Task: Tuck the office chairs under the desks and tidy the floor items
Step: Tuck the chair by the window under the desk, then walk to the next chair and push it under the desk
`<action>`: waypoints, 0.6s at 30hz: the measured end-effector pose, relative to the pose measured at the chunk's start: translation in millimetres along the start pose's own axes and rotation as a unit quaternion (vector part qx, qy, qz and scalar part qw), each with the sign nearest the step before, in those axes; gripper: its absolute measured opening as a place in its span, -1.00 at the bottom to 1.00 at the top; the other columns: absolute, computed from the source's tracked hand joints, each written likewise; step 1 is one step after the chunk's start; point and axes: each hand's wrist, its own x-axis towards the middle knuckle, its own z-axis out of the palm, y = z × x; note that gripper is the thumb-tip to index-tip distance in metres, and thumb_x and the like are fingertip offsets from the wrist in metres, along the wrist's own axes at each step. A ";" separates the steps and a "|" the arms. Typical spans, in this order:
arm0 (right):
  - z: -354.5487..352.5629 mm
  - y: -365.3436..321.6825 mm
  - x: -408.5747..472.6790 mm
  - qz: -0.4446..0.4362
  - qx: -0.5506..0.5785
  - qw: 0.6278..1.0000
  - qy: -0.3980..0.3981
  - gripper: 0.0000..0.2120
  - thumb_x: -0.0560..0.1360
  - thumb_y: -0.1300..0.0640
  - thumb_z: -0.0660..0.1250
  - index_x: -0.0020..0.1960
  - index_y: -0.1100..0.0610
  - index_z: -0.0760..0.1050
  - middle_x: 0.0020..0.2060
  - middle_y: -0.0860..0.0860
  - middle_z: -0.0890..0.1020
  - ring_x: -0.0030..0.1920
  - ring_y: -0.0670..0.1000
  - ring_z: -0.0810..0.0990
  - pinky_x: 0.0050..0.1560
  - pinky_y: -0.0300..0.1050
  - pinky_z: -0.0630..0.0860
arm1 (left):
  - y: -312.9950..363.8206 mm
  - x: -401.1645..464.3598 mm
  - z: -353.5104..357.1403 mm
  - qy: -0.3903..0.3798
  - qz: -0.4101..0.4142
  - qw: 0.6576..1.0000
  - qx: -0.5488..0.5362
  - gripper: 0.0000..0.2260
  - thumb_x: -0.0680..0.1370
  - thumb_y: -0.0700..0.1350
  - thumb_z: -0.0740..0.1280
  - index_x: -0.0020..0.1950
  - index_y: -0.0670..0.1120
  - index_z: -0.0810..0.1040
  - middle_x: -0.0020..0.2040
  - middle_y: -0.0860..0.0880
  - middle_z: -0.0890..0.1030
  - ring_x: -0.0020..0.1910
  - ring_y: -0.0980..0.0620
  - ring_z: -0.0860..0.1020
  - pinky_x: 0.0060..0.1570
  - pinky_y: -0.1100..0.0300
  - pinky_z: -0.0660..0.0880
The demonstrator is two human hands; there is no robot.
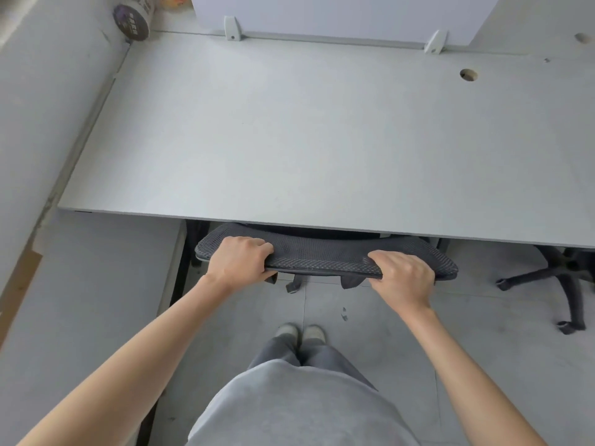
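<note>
The person stands on the tiled floor (370, 349), pale shoes (301, 333) together, both bare arms stretched forward. The left hand (240, 262) and the right hand (401, 278) each grip the top edge of the mesh chair back (322, 252); the fingers (257, 246) of the left curl over its left end, those of the right clench over its right part, thumbs underneath. The rest of the office chair sits beyond the fingers, tucked beneath the grey bench (289, 140), whose front edge runs just past the knuckles. Right of the right hand, well apart, the black wheeled base of a 2nd chair (560, 278) stands on the floor under the bench's edge. Farther off, a cable hole (468, 74) opens in the bench top, and a white partition (338, 17) rises along the back. At the far left corner lies a round labelled container (132, 20), tipped on its side.
</note>
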 end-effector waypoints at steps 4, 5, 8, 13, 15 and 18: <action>-3.8 -2.3 1.3 -0.010 0.003 1.000 0.001 -0.83 0.18 0.16 0.24 -0.31 0.08 0.59 -0.45 -0.05 0.62 -0.42 0.02 0.60 -0.44 -0.20 0.43 | 1.5 -1.4 1.0 0.011 -0.010 1.000 0.000 -0.71 0.28 0.12 0.48 -0.24 -0.08 0.57 -0.34 0.01 0.61 -0.36 -0.07 0.60 -0.44 0.21 0.34; -5.0 -2.7 2.4 -0.010 0.002 1.000 0.003 -0.85 0.17 0.16 0.28 -0.31 0.08 0.59 -0.43 -0.06 0.63 -0.42 0.01 0.61 -0.44 -0.23 0.42 | 2.0 -1.6 0.9 0.016 -0.013 1.000 -0.002 -0.71 0.27 0.11 0.48 -0.25 -0.08 0.57 -0.34 0.01 0.61 -0.36 -0.08 0.59 -0.44 0.20 0.34; -6.9 -2.8 4.1 -0.001 0.015 1.000 -0.018 -0.76 0.04 0.23 0.51 -0.31 0.09 0.60 -0.41 -0.06 0.65 -0.41 0.02 0.61 -0.43 -0.25 0.42 | 3.7 -1.2 -0.7 0.025 -0.021 0.999 -0.011 -0.75 0.26 0.06 0.46 -0.27 -0.10 0.57 -0.36 -0.01 0.60 -0.38 -0.09 0.58 -0.46 0.17 0.39; -12.2 2.0 -2.3 0.028 0.037 0.995 -0.091 -0.63 0.00 0.20 0.61 -0.22 0.09 0.63 -0.30 -0.06 0.69 -0.32 0.01 0.65 -0.37 -0.22 0.47 | 21.2 -2.8 -5.4 0.013 -0.054 0.998 -0.018 -0.84 0.25 -0.10 0.42 -0.25 -0.12 0.55 -0.35 -0.04 0.58 -0.33 -0.11 0.57 -0.45 0.16 0.38; -17.7 2.7 -3.7 0.018 0.047 0.994 -0.092 -0.62 0.06 0.22 0.60 -0.14 0.11 0.63 -0.23 -0.05 0.70 -0.25 0.02 0.66 -0.30 -0.16 0.51 | 34.0 -5.6 -6.1 0.028 -0.067 0.996 -0.041 -0.82 0.28 -0.17 0.40 -0.14 -0.14 0.59 -0.25 -0.07 0.64 -0.24 -0.14 0.61 -0.33 0.11 0.48; -34.5 -1.4 -17.6 0.000 0.112 0.992 -0.057 -0.67 0.33 0.18 0.42 0.10 0.18 0.57 0.00 0.01 0.67 0.00 0.02 0.63 0.02 -0.10 0.51 | 61.1 -15.7 -15.7 0.057 -0.008 0.987 -0.153 -0.67 0.44 -0.02 0.24 0.14 -0.08 0.57 0.07 0.05 0.63 0.06 0.03 0.56 0.06 0.15 0.45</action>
